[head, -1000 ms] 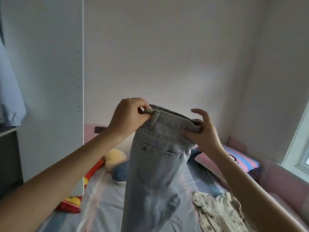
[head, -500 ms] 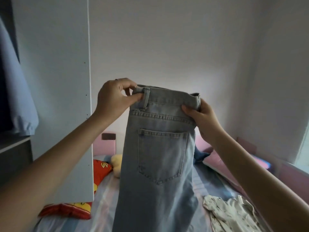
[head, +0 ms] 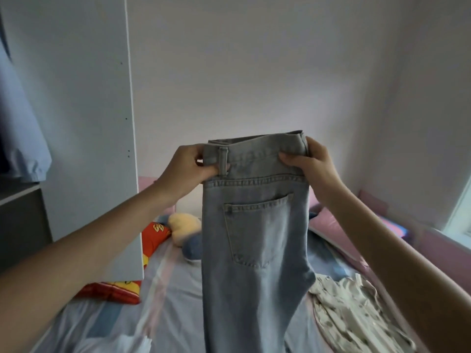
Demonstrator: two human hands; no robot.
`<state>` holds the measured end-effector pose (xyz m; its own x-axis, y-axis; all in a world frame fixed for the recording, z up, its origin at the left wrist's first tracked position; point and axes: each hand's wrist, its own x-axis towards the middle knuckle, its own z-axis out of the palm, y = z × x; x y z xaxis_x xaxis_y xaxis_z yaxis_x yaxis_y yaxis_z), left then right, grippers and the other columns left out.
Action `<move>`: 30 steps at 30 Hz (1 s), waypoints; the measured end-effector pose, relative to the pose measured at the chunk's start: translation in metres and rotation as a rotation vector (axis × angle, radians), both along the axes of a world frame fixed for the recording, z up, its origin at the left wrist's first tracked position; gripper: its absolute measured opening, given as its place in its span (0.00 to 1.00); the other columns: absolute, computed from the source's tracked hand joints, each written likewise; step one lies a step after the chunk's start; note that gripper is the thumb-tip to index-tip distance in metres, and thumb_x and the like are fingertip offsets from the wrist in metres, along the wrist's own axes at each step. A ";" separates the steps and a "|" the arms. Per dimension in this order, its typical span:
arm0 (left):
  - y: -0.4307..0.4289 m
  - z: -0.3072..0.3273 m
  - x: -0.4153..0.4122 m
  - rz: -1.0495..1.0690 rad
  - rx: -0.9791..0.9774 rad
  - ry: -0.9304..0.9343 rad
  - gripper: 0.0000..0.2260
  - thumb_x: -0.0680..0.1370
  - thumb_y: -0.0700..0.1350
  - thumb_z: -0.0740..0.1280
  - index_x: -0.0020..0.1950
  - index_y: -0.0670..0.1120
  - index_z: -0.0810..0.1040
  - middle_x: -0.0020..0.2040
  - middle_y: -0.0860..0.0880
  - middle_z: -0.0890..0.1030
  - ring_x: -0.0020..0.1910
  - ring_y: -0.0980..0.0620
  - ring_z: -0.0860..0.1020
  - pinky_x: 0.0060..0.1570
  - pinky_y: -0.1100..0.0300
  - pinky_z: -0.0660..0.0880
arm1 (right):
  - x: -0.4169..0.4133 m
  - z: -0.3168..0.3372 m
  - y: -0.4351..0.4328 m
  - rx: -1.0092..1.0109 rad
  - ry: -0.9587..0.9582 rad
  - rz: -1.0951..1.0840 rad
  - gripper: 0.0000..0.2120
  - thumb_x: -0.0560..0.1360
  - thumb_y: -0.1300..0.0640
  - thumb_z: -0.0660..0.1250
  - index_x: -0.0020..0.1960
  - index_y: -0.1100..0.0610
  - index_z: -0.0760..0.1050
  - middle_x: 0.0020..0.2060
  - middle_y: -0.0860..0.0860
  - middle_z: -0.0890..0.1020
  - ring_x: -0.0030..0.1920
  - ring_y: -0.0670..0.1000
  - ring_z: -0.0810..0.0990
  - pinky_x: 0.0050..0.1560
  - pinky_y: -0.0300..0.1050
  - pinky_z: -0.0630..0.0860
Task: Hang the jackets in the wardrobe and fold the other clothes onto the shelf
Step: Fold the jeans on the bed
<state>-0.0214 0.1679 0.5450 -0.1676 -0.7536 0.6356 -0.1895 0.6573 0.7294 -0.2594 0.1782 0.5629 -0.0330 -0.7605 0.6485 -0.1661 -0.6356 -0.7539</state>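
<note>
Light-blue jeans (head: pixel 254 238) held up over bed (head: pixel 178 314), seemingly doubled lengthwise, back pocket shown. Waistband ends pinched by left hand (head: pixel 190 165) and right hand (head: pixel 309 161). Waistband best kept level, seams matched, before folding. Beyond: patterned garment (head: pixel 351 309) on bed; wardrobe (head: pixel 84 123) at left.

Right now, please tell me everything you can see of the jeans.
The jeans are light blue, faded denim, folded lengthwise so one back pocket and a belt loop face the camera. They hang upright by the waistband: the left hand pinches its left end, the right hand grips its right end. The legs drop out of frame above the bed.
</note>
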 end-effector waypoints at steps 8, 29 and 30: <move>-0.070 0.014 -0.033 -0.046 0.311 -0.279 0.07 0.73 0.33 0.68 0.44 0.44 0.80 0.38 0.48 0.80 0.35 0.57 0.80 0.34 0.63 0.80 | -0.053 -0.015 -0.074 0.160 0.257 -0.143 0.11 0.70 0.65 0.74 0.39 0.51 0.77 0.28 0.39 0.79 0.31 0.36 0.75 0.39 0.38 0.74; -0.191 0.044 -0.084 0.435 -0.438 -0.430 0.10 0.72 0.38 0.70 0.52 0.43 0.82 0.49 0.44 0.81 0.46 0.44 0.78 0.41 0.59 0.68 | -0.090 0.036 -0.178 -0.072 0.089 -0.261 0.10 0.64 0.69 0.75 0.35 0.67 0.73 0.32 0.50 0.72 0.36 0.45 0.69 0.39 0.40 0.70; -0.181 0.028 -0.078 0.414 -0.457 -0.480 0.08 0.71 0.38 0.71 0.50 0.42 0.82 0.48 0.45 0.80 0.44 0.44 0.78 0.40 0.59 0.67 | -0.093 0.022 -0.163 -0.064 0.197 -0.286 0.10 0.64 0.69 0.76 0.37 0.66 0.74 0.32 0.48 0.73 0.36 0.42 0.70 0.40 0.38 0.70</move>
<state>-0.0990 -0.0129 0.5729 -0.2651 -0.4956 0.8271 -0.7114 0.6796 0.1792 -0.3520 0.0151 0.5851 -0.1085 -0.6960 0.7098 -0.4827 -0.5873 -0.6496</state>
